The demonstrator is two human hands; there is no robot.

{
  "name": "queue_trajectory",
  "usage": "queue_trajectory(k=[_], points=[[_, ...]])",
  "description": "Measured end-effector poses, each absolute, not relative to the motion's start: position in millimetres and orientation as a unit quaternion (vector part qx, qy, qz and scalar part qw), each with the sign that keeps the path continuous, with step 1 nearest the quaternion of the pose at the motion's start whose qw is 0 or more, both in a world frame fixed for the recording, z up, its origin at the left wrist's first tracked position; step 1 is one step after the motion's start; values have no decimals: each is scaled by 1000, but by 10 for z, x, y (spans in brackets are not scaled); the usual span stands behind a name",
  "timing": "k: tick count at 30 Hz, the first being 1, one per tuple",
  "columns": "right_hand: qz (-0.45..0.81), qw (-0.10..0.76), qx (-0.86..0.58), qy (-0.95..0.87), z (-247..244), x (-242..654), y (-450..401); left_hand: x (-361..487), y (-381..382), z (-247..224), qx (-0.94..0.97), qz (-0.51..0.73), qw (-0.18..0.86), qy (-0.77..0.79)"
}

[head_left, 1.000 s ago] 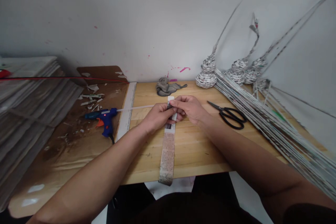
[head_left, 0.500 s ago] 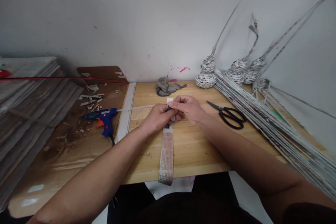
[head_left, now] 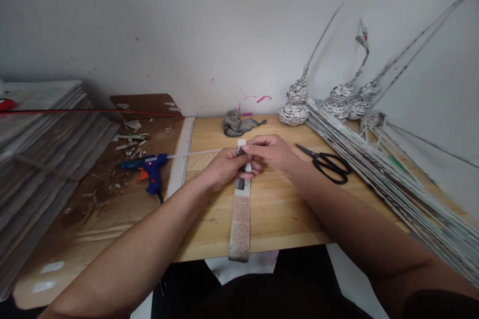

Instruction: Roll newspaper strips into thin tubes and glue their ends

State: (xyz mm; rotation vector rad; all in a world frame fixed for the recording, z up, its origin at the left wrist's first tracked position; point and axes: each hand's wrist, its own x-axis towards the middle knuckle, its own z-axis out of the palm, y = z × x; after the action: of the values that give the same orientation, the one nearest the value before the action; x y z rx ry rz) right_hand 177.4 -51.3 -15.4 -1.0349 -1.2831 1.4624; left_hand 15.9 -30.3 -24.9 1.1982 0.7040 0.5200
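Note:
A long folded strip of newspaper (head_left: 240, 222) runs toward me over the wooden table and hangs past its front edge. Near its far end, my left hand (head_left: 227, 167) pinches it from the left side. From the right, my right hand (head_left: 267, 155) grips the same end, thumb on top and fingers curled beneath. The two hands meet over the strip and hide part of it. Its white tip (head_left: 242, 143) sticks out beyond the fingers.
Left lie a blue glue gun (head_left: 147, 167) on stained cardboard (head_left: 112, 224) and stacked newspapers (head_left: 41, 159). A grey cloth (head_left: 239, 123) is behind my hands. To the right are black scissors (head_left: 329, 164), rolled paper sticks (head_left: 374, 187) and woven paper gourds (head_left: 294, 107).
My right hand's lower fingers have spread slightly away from the strip. The strip's near part has shifted a little to the right, and more of its dark printed patch shows.

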Motion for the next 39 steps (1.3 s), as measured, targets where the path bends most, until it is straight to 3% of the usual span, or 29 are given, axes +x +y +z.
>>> queue_trajectory(k=[17,28,39], points=[[629,468,-432,-446,-158,1735,-515,156,-302,-230,538,205,760,302],[570,513,-458,-449,-184,1744,-461,173,-275,-258,460,347,737,354],[642,526,-418,-368,-226,1655,-470,175,-304,-207,483,325,722,375]])
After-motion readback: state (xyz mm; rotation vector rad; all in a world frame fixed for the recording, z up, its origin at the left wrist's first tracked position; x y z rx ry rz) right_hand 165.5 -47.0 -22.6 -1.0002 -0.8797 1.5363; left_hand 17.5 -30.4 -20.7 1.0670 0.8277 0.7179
